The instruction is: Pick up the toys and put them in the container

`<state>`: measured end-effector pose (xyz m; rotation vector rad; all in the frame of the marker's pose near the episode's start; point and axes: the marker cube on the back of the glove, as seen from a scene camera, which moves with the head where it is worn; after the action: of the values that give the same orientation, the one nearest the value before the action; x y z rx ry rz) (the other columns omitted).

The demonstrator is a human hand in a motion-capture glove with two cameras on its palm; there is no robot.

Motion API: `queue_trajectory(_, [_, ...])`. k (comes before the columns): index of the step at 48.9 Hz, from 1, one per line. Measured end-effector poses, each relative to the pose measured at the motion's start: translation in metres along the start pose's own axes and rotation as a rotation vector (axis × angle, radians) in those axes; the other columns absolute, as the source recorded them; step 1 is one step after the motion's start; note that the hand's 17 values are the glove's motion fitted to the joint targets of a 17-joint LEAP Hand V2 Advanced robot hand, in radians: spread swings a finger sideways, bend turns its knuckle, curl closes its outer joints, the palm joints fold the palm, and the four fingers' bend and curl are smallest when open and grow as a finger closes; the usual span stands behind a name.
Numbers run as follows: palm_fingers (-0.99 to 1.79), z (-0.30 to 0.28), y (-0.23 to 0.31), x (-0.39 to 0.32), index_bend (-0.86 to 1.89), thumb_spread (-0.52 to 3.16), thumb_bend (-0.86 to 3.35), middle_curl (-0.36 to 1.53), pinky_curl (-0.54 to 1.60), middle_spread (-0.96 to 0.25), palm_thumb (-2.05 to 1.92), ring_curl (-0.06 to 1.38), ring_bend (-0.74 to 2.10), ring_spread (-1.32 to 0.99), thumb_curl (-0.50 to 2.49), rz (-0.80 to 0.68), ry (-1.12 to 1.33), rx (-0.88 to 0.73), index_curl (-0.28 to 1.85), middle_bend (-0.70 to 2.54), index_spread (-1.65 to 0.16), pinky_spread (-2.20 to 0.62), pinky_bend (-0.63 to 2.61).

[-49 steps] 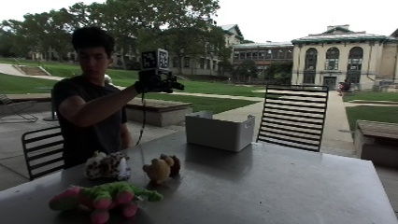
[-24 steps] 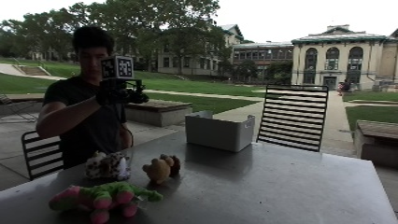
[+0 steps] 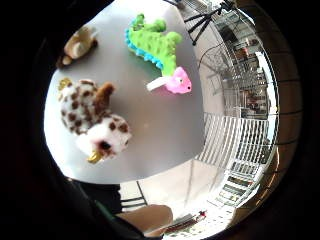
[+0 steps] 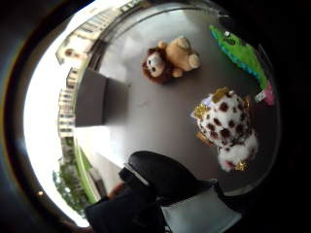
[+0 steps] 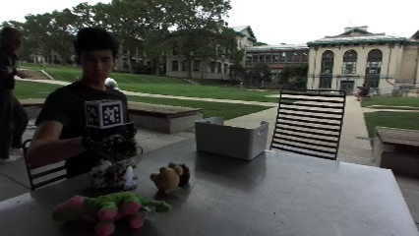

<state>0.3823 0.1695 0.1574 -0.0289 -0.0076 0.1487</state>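
We saw the gloved right hand (image 5: 110, 143) hovering just above the spotted plush (image 5: 111, 174) near the bench (image 5: 282, 196) edge by the person; we could not tell whether the grip was apart or together. The lion plush (image 5: 169, 177) lay beside it, the green dinosaur (image 5: 108, 209) nearer the bench's front edge, the gray container (image 5: 230, 138) toward the far edge.

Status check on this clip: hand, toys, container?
Gloved right hand above spotted plush, grip unclear. Lion, green dinosaur on table. Container holds no visible toys.
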Motion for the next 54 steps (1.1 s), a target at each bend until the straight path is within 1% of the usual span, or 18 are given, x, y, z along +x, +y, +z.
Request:
queue_trajectory(8, [0.06, 0.038, 0.002, 0.009, 0.19, 0.94, -0.05, 0.4, 0.17, -0.08, -0.06, 0.26, 0.26, -0.29, 0.19, 0.016, -0.008, -0.055, 0.43, 0.33, -0.2, -0.09, 0.55])
queue_trajectory(15, [0.08, 0.064, 0.006, 0.013, 0.18, 0.99, -0.03, 0.41, 0.17, -0.09, -0.02, 0.27, 0.25, -0.29, 0.22, 0.033, -0.052, -0.133, 0.44, 0.36, -0.2, -0.08, 0.54])
queue_trajectory(24, [0.25, 0.082, 0.006, 0.017, 0.18, 1.13, 0.1, 0.44, 0.17, -0.1, 0.24, 0.29, 0.3, -0.29, 0.27, 0.057, -0.062, -0.132, 0.44, 0.44, -0.18, -0.07, 0.58])
queue_trajectory(29, [0.46, 0.089, 0.002, 0.022, 0.23, 1.19, 0.2, 0.44, 0.18, -0.13, 0.43, 0.3, 0.38, -0.32, 0.31, 0.065, -0.079, -0.16, 0.46, 0.43, -0.18, -0.06, 0.64])
queue_trajectory(32, [0.68, 0.09, 0.002, 0.022, 0.31, 1.22, 0.26, 0.43, 0.2, -0.14, 0.54, 0.32, 0.44, -0.34, 0.34, 0.069, -0.08, -0.173, 0.49, 0.38, -0.17, -0.09, 0.72])
queue_trajectory(36, [0.76, 0.089, -0.001, 0.021, 0.37, 1.25, 0.31, 0.43, 0.22, -0.16, 0.63, 0.33, 0.47, -0.37, 0.37, 0.083, -0.065, -0.174, 0.52, 0.33, -0.16, -0.13, 0.78])
queue_trajectory(37, [0.83, 0.089, -0.001, 0.02, 0.43, 1.26, 0.34, 0.42, 0.23, -0.16, 0.68, 0.35, 0.49, -0.38, 0.39, 0.085, -0.065, -0.179, 0.55, 0.3, -0.15, -0.16, 0.8])
queue_trajectory(43, [0.9, 0.087, 0.001, 0.014, 0.54, 1.29, 0.39, 0.42, 0.25, -0.17, 0.76, 0.36, 0.52, -0.41, 0.42, 0.088, -0.073, -0.208, 0.61, 0.25, -0.13, -0.23, 0.83])
queue_trajectory(49, [1.09, 0.083, 0.0, 0.007, 0.64, 1.29, 0.44, 0.42, 0.27, -0.19, 0.85, 0.37, 0.54, -0.43, 0.46, 0.077, -0.053, -0.204, 0.66, 0.2, -0.09, -0.33, 0.87])
queue_trajectory(52, [1.18, 0.08, 0.0, 0.001, 0.7, 1.27, 0.46, 0.44, 0.28, -0.2, 0.89, 0.39, 0.57, -0.43, 0.49, 0.07, -0.009, -0.193, 0.7, 0.25, -0.07, -0.37, 0.84])
queue_trajectory(54, [1.19, 0.078, 0.001, -0.004, 0.72, 1.27, 0.48, 0.45, 0.28, -0.2, 0.92, 0.4, 0.6, -0.43, 0.51, 0.063, 0.024, -0.184, 0.72, 0.27, -0.06, -0.38, 0.83])
